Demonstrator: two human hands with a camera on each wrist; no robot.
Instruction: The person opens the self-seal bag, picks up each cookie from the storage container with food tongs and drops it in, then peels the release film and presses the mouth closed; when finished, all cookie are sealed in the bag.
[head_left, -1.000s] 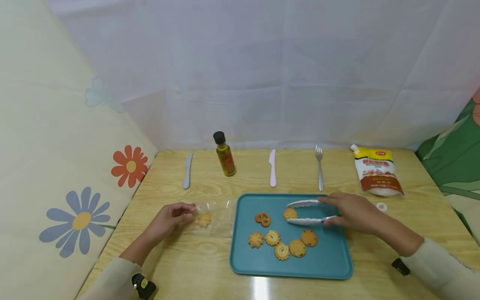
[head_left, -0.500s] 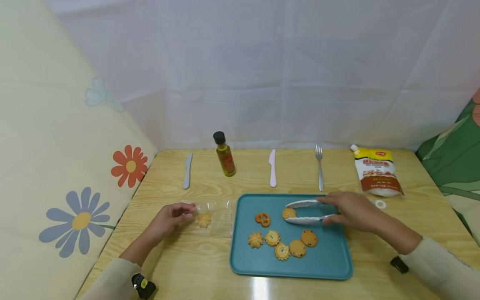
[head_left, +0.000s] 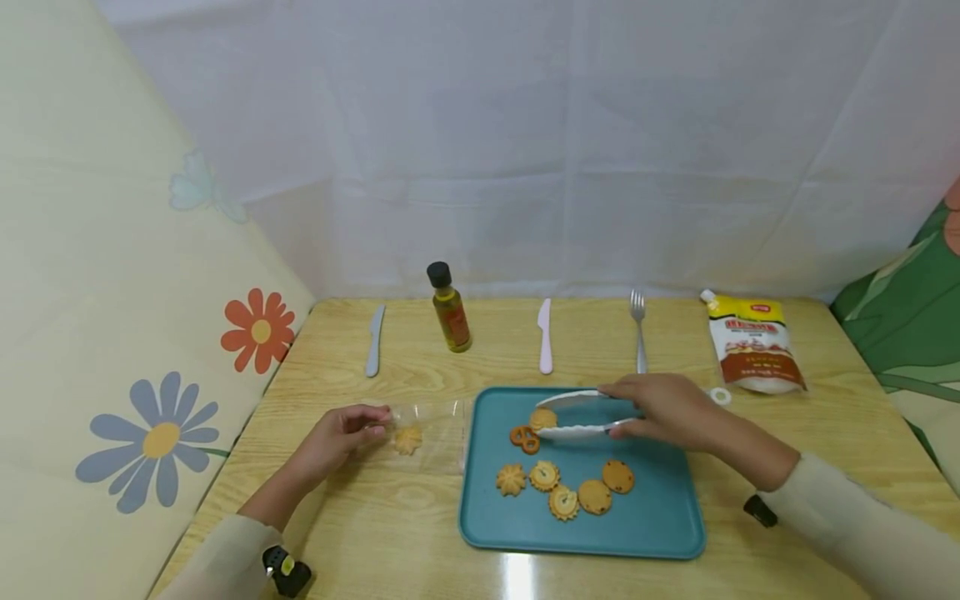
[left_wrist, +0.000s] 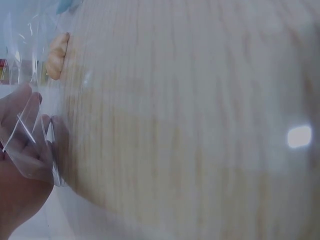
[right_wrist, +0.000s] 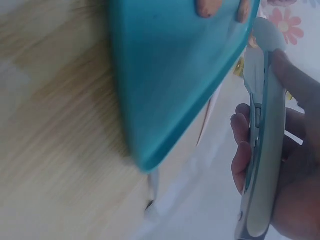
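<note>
My right hand [head_left: 667, 412] grips white-tipped tongs [head_left: 573, 432] over the blue-green tray [head_left: 660, 533]. Between the tong tips is a round cookie [head_left: 543, 418], right beside a pretzel [head_left: 524, 439]. In the right wrist view, fingers and thumb wrap the tongs' handle [right_wrist: 265, 175]. At the left, my left hand [head_left: 345, 437] pinches the end of a clear plastic bag [head_left: 438, 433]. One flower-shaped cookie [head_left: 408, 441] lies inside that bag, also visible in the left wrist view. Lower on the tray lie several more cookies [head_left: 564, 502].
Along the back of the table [head_left: 375, 533] lie a grey knife [head_left: 375, 342], a pink knife [head_left: 545, 337] and a fork [head_left: 639, 329]. An oil bottle [head_left: 452, 312] stands there, and a spouted pouch [head_left: 756, 346] lies at the right. A small white ring [head_left: 720, 396] is near the pouch.
My right hand has moved left with the tongs, and the round cookie between their tips has shifted left to the pretzel. My left hand and the bag stay in place.
</note>
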